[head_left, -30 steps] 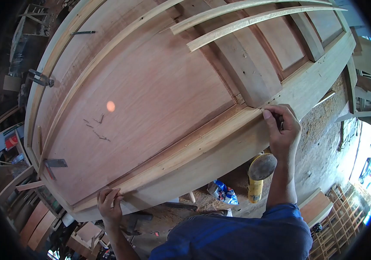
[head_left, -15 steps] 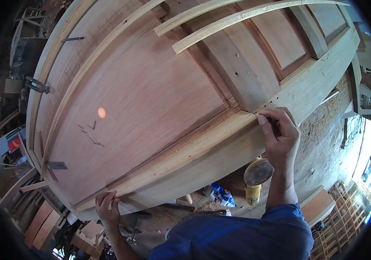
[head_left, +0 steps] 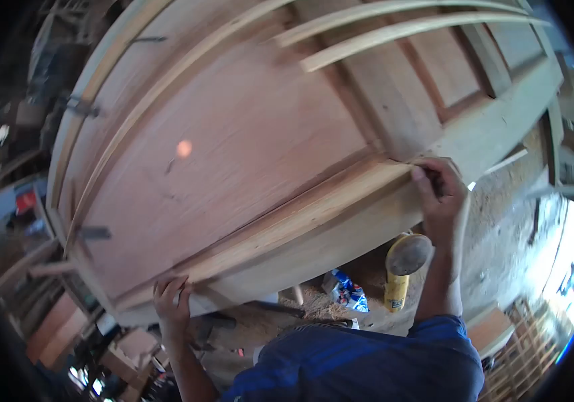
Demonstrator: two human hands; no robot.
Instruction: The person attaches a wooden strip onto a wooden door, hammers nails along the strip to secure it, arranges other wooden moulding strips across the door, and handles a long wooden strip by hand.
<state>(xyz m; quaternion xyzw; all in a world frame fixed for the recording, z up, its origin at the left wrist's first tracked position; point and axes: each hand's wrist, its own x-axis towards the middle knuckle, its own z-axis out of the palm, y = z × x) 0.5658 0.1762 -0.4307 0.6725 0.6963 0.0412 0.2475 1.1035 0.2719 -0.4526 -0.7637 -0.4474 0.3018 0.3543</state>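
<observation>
A long pale wooden strip (head_left: 300, 218) lies along the near edge of a large curved wooden panel (head_left: 247, 127). My left hand (head_left: 172, 300) is at the strip's lower left end, its thumb and fingers closed near the edge. At the strip's other end, by a wide cross-piece (head_left: 394, 107), my right hand (head_left: 440, 184) pinches at the edge with thumb and forefinger. Whatever is between the fingertips of either hand is too small or blurred to name.
Two loose curved strips (head_left: 421, 25) extend over the panel's upper right. A metal square (head_left: 94, 232) and a clamp (head_left: 83, 106) are at the left. Below the near edge are a yellow tool with a round disc (head_left: 396, 291) and a blue packet (head_left: 348, 293).
The view has shifted and blurred, so the panel and strips appear farther right than half a second ago. Both hands remain at the two ends of the near strip.
</observation>
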